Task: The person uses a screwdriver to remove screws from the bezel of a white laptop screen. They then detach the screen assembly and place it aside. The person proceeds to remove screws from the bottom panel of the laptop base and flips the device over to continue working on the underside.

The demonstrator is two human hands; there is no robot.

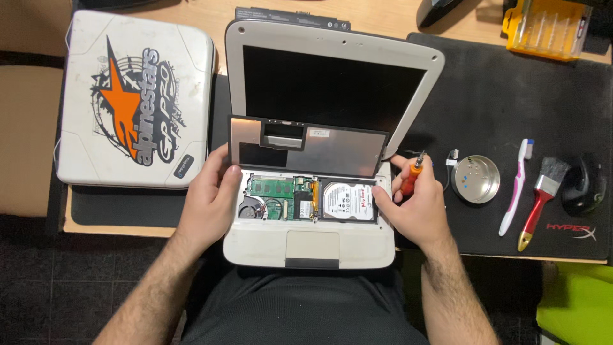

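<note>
A small white laptop point(306, 249) lies open at the desk's front edge, its keyboard panel point(306, 147) lifted and tilted up on its back. Beneath it show a green circuit board point(271, 188), a fan point(250, 207) and a silver hard drive point(348, 201). My left hand point(207, 198) grips the panel's left edge and the laptop's left side. My right hand point(415, 204) rests on the laptop's right side, a finger at the panel's right corner, and holds an orange-handled screwdriver point(414, 174).
A second white laptop with an orange star sticker point(134, 99) lies closed at the left. On the black mat point(511, 96) sit a round metal tin point(476, 179), a pink toothbrush point(516, 186), a red paintbrush point(541, 201), a black mouse point(582, 185) and a yellow bit case point(546, 29). A black battery point(290, 18) lies behind the screen.
</note>
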